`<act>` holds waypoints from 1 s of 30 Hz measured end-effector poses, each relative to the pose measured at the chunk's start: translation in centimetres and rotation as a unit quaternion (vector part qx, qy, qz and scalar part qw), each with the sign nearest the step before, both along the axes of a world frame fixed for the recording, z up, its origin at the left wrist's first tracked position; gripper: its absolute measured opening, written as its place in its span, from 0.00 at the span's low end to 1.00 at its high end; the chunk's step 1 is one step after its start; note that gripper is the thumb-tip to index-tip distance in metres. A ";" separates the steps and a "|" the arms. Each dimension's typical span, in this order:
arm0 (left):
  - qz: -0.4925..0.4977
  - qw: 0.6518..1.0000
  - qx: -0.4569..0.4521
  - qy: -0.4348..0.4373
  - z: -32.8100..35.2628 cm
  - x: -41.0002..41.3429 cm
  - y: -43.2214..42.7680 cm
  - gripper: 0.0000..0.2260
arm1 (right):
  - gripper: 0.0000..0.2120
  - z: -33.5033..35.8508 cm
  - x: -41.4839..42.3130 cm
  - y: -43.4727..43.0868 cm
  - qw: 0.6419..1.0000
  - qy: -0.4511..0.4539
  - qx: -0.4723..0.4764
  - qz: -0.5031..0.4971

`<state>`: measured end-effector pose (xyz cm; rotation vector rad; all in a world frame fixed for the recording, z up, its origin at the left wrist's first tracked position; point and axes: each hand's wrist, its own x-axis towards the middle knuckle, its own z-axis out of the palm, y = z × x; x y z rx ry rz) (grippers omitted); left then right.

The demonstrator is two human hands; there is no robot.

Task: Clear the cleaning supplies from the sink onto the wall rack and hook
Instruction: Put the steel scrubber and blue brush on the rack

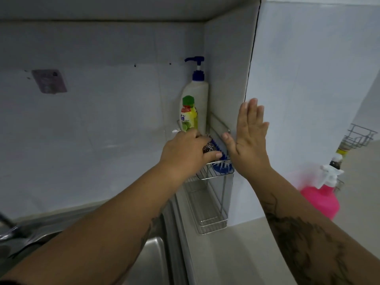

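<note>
Two bare forearms reached up from the bottom of the view, both tattooed, over one steel sink (153, 256) whose basin edge showed at lower centre. One tap (8, 229) stood blurred at the far left.

The left hand (185, 151) was closed around one metal scouring pad (209, 148), fingers curled over it and thumb underneath, holding it over the upper tier of the wire wall rack (213, 202) in the tiled corner. Just beside the pad, inside that same tier, lay one blue brush (221, 168), its bristles showing along the pad's right side and through the wire front.

The right hand (249, 138) was flat against the tiled side wall just right of the rack, fingers straight and close together, thumb out towards the brush, gripping nothing.

Two bottles stood upright at the back of the upper tier: one white pump bottle (200, 93) with a blue pump, and in front of it one yellow bottle (188, 116) with a green cap. The lower tier held nothing visible.

One adhesive hook pad (49, 81) stuck to the back wall, well left of the rack. At right, one pink spray bottle (320, 200) stood blurred on the counter, near a second small wire basket (360, 135).
</note>
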<state>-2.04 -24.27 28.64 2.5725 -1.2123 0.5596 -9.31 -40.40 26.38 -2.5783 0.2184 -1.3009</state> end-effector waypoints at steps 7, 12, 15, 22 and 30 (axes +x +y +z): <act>0.002 0.993 0.105 0.045 0.1 1.6 0.0 0.21 | 0.35 -0.9 1.3 -0.3 0.998 -0.058 -0.021 -0.030; -0.032 0.984 -0.085 0.154 -1.1 0.1 1.7 0.21 | 0.37 -0.3 0.5 0.3 0.998 -0.027 -0.028 -0.039; -0.065 0.962 -0.140 0.227 -1.7 -0.7 4.1 0.22 | 0.40 0.4 -0.5 1.2 0.998 0.000 -0.032 -0.049; -0.035 0.913 -0.189 0.359 -3.9 -0.2 15.4 0.20 | 0.44 2.0 -1.9 8.8 0.994 0.059 0.091 0.022; 0.177 0.867 -0.218 0.412 -12.8 2.2 32.7 0.15 | 0.38 -4.9 1.8 22.6 0.968 0.171 0.044 0.178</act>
